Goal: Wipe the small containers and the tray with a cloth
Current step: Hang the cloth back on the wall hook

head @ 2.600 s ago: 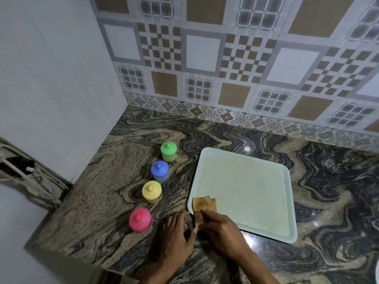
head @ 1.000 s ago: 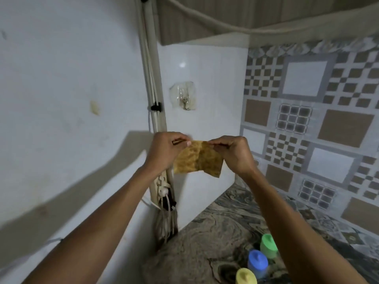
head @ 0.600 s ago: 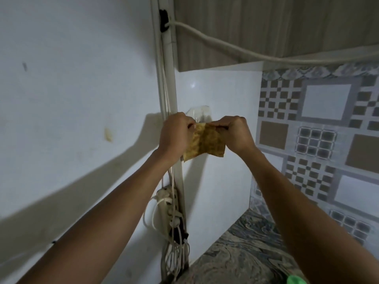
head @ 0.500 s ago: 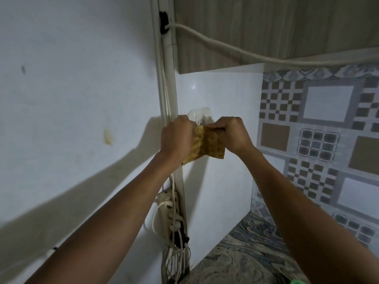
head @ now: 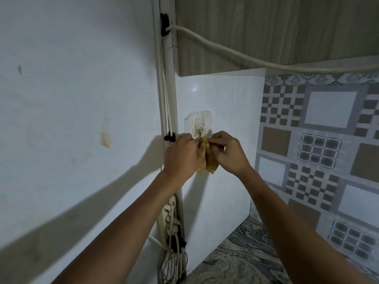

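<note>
Both hands are raised to the white wall panel. The left hand (head: 181, 155) and right hand (head: 227, 152) each pinch the top edge of the yellow-brown cloth (head: 208, 160) between thumb and curled fingers (head: 215, 138). The cloth is bunched between the two sets of fingers and hangs below them in a loose fold. Just above the fingers is the small metal hook (head: 199, 131) on its clear adhesive wall pad (head: 197, 120), and the cloth's top edge meets the hook's tip. The small containers and the tray are out of view, somewhere below on the marbled worktop (head: 246, 255).

The step looks like hanging the cloth on the hook. To do it well, keep the edge taut between the two pinches so that one clear span of fabric faces the tip. Lift that span just over the point, then lower it until the weave or fold seats behind the hook. Let go with one hand first and check that the cloth stays up before freeing the other. Pull gently downward, never outward, because the pad is only stuck to the panel and could peel. Keep the left fingers away from the cables (head: 167, 119) that run just beside them.
</note>
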